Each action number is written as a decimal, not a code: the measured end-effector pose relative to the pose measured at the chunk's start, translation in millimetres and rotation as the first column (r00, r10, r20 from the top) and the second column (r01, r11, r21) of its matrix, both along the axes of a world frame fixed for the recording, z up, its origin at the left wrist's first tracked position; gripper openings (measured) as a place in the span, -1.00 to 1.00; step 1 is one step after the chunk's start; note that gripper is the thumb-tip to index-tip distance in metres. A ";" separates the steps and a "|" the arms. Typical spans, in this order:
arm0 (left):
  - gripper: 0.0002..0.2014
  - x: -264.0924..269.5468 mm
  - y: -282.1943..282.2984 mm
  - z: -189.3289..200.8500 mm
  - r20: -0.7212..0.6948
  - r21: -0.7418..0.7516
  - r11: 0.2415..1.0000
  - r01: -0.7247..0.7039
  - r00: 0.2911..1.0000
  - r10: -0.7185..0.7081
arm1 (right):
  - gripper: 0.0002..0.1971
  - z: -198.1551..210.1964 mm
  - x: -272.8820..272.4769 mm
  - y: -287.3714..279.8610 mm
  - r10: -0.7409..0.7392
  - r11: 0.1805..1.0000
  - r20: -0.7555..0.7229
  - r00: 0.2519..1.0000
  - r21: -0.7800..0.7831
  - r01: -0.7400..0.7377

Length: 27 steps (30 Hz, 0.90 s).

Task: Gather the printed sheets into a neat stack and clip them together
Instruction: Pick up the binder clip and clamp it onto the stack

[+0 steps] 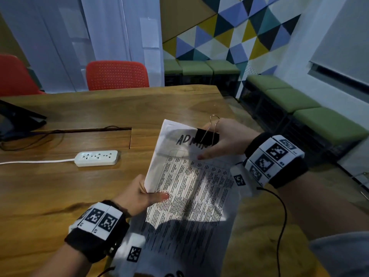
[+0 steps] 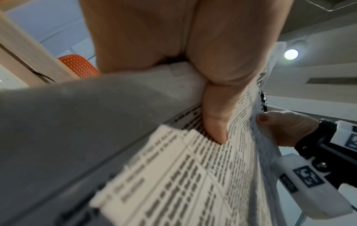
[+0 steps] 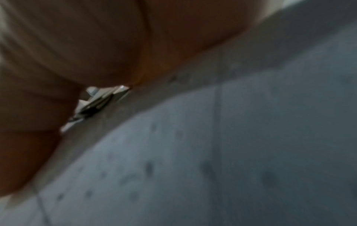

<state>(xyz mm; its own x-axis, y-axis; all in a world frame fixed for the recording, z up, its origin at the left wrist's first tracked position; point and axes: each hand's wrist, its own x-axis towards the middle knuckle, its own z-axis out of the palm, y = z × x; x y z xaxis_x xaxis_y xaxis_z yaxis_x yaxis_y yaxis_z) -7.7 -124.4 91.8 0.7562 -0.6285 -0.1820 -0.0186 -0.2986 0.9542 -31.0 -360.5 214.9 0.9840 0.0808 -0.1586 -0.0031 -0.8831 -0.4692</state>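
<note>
A stack of printed sheets point(image 1: 191, 188) with a table of text and a handwritten heading is held up above the wooden table point(image 1: 79, 186). My left hand point(image 1: 143, 194) pinches the stack's left edge, thumb on the top page; the left wrist view shows that thumb pressed on the sheets point(image 2: 193, 175). A black binder clip point(image 1: 206, 135) with silver wire handles sits on the top edge. My right hand point(image 1: 219, 142) grips the clip and that top edge, thumb on the page. The right wrist view is blurred, with only the palm and the paper's underside point(image 3: 231, 152) showing.
A white power strip point(image 1: 96, 157) with its cord lies on the table to the left. A dark stand point(image 1: 18, 118) sits at the far left edge. Red chairs point(image 1: 116, 75) stand behind the table, green benches point(image 1: 299, 100) along the right wall.
</note>
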 end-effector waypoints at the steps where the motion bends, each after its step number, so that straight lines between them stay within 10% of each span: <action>1: -0.17 -1.3 -0.7 1.8 -0.003 -0.009 1.000 0.008 1.000 -0.008 | -0.79 -1.8 1.1 -1.2 0.024 0.999 -0.039 0.999 0.026 -0.023; 10: -0.31 1.4 -1.6 -3.3 -0.064 -0.059 0.998 0.031 0.997 -0.035 | -0.82 -13.6 11.4 -8.6 0.095 0.979 0.026 0.995 0.180 -0.098; 15: -0.40 6.6 -0.1 -4.3 -0.143 -0.167 0.985 0.033 0.988 -0.058 | -0.20 -0.5 15.5 -16.2 -0.007 0.849 -0.011 1.000 0.528 0.012; 17: -0.35 6.2 0.1 -4.2 -0.195 -0.195 0.981 0.013 0.979 -0.051 | -0.30 0.8 15.1 -20.8 -0.071 0.770 -0.068 0.995 0.631 0.098; 20: -0.28 3.9 -1.2 -2.0 -0.218 -0.206 0.978 0.006 0.975 -0.052 | -0.76 1.9 10.9 -16.2 -0.005 0.857 0.015 1.000 0.515 -0.003; 23: -0.53 3.9 -2.6 -1.2 -0.259 -0.211 0.978 -0.006 0.965 -0.050 | -0.68 -8.6 6.2 -10.5 0.030 0.923 0.210 0.977 0.370 -0.107; 25: -0.74 3.8 -3.8 0.8 -0.276 -0.222 0.975 -0.015 0.960 -0.048 | -0.55 -23.6 4.3 -2.8 0.051 0.998 0.517 0.855 -0.049 -0.029; 27: -0.75 4.4 -5.4 2.0 -0.278 -0.257 0.966 -0.031 0.959 -0.043 | -0.44 -41.2 0.2 6.4 0.208 0.909 0.671 0.712 -0.401 0.112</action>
